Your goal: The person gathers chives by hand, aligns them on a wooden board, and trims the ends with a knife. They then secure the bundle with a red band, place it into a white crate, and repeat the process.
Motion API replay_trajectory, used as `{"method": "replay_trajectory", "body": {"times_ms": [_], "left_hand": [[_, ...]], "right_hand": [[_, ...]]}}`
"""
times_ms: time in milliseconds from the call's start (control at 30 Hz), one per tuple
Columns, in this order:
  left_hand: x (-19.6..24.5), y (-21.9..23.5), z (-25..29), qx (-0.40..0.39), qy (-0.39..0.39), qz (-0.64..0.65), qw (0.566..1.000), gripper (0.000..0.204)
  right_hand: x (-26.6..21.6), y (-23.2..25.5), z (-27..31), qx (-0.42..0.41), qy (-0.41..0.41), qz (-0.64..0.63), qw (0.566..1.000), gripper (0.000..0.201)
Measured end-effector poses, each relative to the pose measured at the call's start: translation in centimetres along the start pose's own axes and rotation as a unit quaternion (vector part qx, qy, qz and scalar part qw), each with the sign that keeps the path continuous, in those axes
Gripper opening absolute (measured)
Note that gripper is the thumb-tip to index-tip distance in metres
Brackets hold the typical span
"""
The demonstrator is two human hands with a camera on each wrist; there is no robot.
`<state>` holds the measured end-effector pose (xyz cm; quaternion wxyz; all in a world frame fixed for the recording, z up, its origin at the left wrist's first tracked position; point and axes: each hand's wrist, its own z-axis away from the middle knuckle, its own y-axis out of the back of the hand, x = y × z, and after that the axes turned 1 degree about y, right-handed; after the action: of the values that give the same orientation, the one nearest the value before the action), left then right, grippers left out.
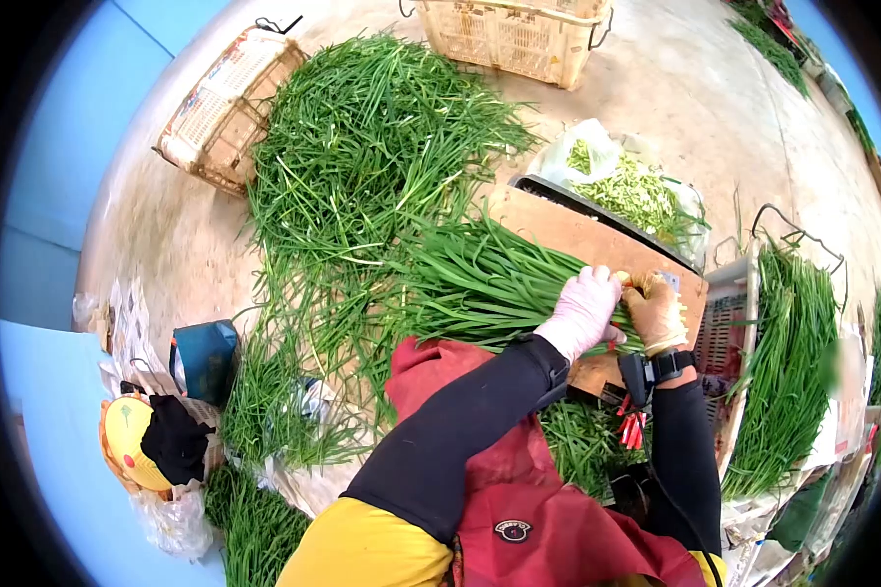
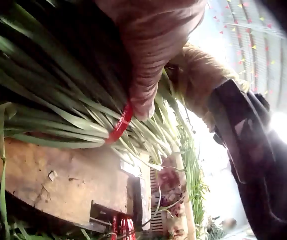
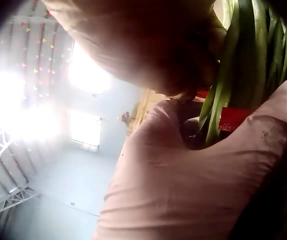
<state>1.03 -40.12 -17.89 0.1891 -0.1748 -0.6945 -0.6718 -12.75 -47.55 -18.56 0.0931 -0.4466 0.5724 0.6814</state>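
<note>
A thick bunch of garlic chives (image 1: 494,284) lies across a wooden board (image 1: 548,220), its pale cut ends toward the right. My left hand (image 1: 585,305), in a pink glove, grips the bunch near those ends, thumb and fingers curled around it. A red tape band (image 2: 121,125) circles the stems beside the left thumb; it also shows in the right wrist view as a printed red strip (image 3: 233,119). My right hand (image 1: 656,311), in a yellowish glove, is right against the left one, its curled fingers pinching the red band at the bunch's top; the fingertips are partly hidden.
Loose chives (image 1: 372,147) form a big heap beyond the board. A bag of pale trimmings (image 1: 636,191) sits in a black tray behind it. A crate of chives (image 1: 778,362) stands at the right, and red strips (image 1: 632,430) hang below the board. Plastic crates (image 1: 514,39) stand farther back.
</note>
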Motion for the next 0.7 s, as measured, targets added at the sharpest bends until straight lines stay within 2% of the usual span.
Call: {"method": "replay_trajectory", "body": {"times_ms": [33, 67, 100, 133, 167, 200, 267, 300, 333, 367, 400, 433, 467, 500, 533, 567, 600, 667, 700], "left_hand": [[0.1, 0.3, -0.4, -0.039, 0.01, 0.003, 0.999, 0.094], [0.0, 0.2, -0.5, -0.04, 0.008, 0.003, 0.999, 0.094], [-0.2, -0.1, -0.6, 0.013, -0.011, -0.028, 0.999, 0.102], [-0.1, 0.4, -0.6, 0.066, -0.03, -0.059, 0.996, 0.11], [0.1, 0.9, -1.3, -0.043, -0.008, -0.064, 0.997, 0.12], [-0.1, 0.7, -1.9, -0.074, -0.005, -0.066, 0.995, 0.111], [-1.0, 0.4, -2.4, -0.09, -0.073, -0.033, 0.993, 0.097], [-1.7, -0.4, -2.9, -0.091, -0.1, -0.014, 0.991, 0.075], [-2.0, -1.1, -3.7, -0.155, -0.08, -0.009, 0.985, 0.06], [-3.3, -2.8, -3.7, -0.078, -0.139, 0.039, 0.987, 0.053], [-3.0, -2.3, -4.1, -0.125, -0.131, 0.047, 0.982, 0.052], [-1.9, -0.7, -4.4, -0.178, -0.113, 0.014, 0.977, 0.051], [-3.1, -2.5, -4.4, -0.139, -0.125, 0.033, 0.982, 0.053], [-3.4, -2.7, -4.4, -0.132, -0.12, 0.026, 0.984, 0.06], [-3.1, -2.1, -4.8, -0.183, -0.091, 0.05, 0.978, 0.068], [-2.8, -1.6, -5.0, -0.202, -0.077, 0.062, 0.974, 0.071], [-2.4, -1.3, -5.1, -0.22, -0.061, 0.074, 0.971, 0.075], [-1.3, 0.0, -5.2, -0.257, -0.046, 0.091, 0.961, 0.082], [-1.1, 0.4, -5.3, -0.285, -0.025, 0.106, 0.952, 0.089]], "right_hand": [[0.4, -0.1, 0.2, -0.011, -0.008, -0.016, 1.0, 0.014], [0.8, 0.0, 0.4, -0.023, -0.016, -0.033, 0.999, 0.014], [-0.3, 0.5, 0.9, -0.013, 0.028, -0.001, 1.0, 0.014], [-0.9, 0.6, 1.1, -0.012, 0.025, 0.0, 1.0, 0.014], [-1.3, 0.6, 1.4, -0.011, 0.05, -0.014, 0.999, 0.012], [-1.5, 0.6, 1.8, -0.011, 0.072, -0.026, 0.997, 0.011], [-1.2, -0.1, 2.2, 0.013, 0.144, 0.003, 0.989, 0.006], [-1.9, 0.1, 2.5, -0.005, 0.123, 0.005, 0.992, 0.006], [-1.8, -0.4, 3.1, 0.022, 0.122, 0.018, 0.992, 0.007], [-2.2, -0.1, 3.5, 0.032, 0.124, 0.027, 0.991, 0.008], [-1.9, -0.7, 4.2, 0.074, 0.103, 0.026, 0.992, 0.012], [-1.6, -0.7, 4.4, 0.082, 0.085, 0.029, 0.993, 0.017], [-1.8, -0.8, 5.1, 0.131, 0.081, -0.023, 0.988, 0.02], [-2.7, -0.2, 6.0, 0.136, 0.056, -0.039, 0.988, 0.019], [-3.6, 0.7, 6.9, 0.139, 0.036, -0.057, 0.988, 0.019], [-1.5, -0.7, 8.0, 0.133, 0.015, -0.078, 0.988, 0.017], [-1.9, -0.1, 9.1, 0.078, -0.058, -0.084, 0.992, 0.017], [-0.1, -1.0, 9.9, 0.057, -0.12, -0.069, 0.989, 0.02], [0.5, -1.5, 9.5, 0.058, -0.143, -0.106, 0.982, 0.021]]}}
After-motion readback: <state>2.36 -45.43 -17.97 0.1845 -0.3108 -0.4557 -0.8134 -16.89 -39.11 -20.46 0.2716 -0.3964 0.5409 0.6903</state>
